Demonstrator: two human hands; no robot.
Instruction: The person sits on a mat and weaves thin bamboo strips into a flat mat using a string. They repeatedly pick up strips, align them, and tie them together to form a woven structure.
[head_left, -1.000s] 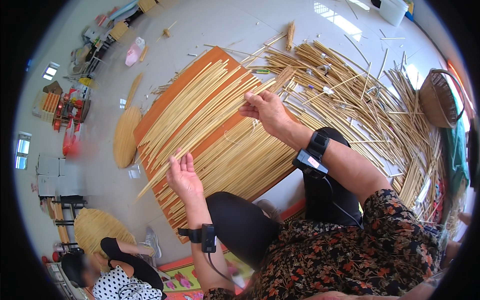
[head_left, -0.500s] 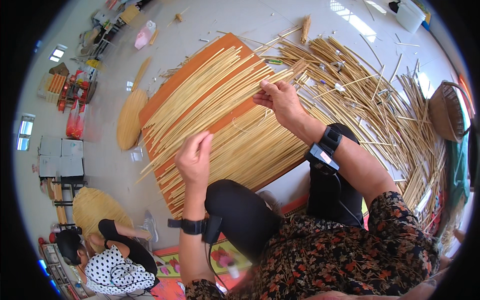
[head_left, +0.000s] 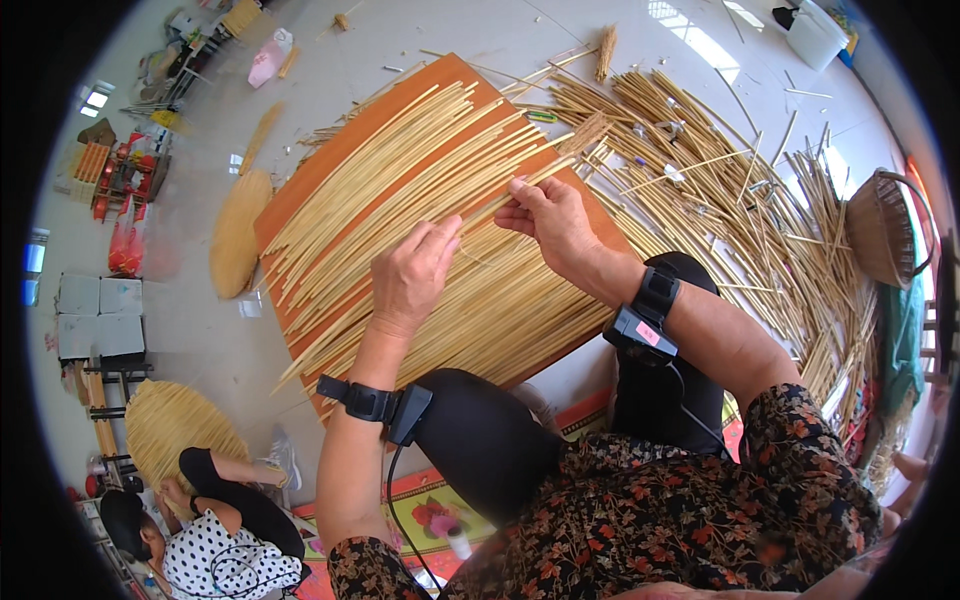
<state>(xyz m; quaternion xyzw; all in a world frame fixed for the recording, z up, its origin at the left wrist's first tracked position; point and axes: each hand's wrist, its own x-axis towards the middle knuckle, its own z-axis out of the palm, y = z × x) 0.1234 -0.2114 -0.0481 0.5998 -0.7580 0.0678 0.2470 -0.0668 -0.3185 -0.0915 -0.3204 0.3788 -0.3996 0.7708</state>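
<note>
Pale, thin plant stalks (head_left: 380,170) lie in rows across an orange-brown board (head_left: 443,72) in front of my knees. Over the board's right part, my right hand (head_left: 560,225) is closed in a pinch on a stalk (head_left: 497,207) that slants down to the left. My left hand (head_left: 412,272) hovers over the middle rows, fingers pressed together and pointing up to the right; whatever they hold is hidden. A short bit of thin pale thread (head_left: 476,259) shows between my hands. Both wrists wear black straps with small devices.
Loose stalks (head_left: 720,180) are heaped on the floor at right, beside a woven basket (head_left: 885,225). A woven oval fan (head_left: 240,235) lies left of the board. At lower left a co-worker (head_left: 225,545) sits by another woven oval piece (head_left: 180,425). A floral mat (head_left: 440,515) lies under me.
My left hand has moved right and up, closer to my right hand. My right hand has shifted slightly down, still pinching. The thread loop seen between them has mostly gone from sight.
</note>
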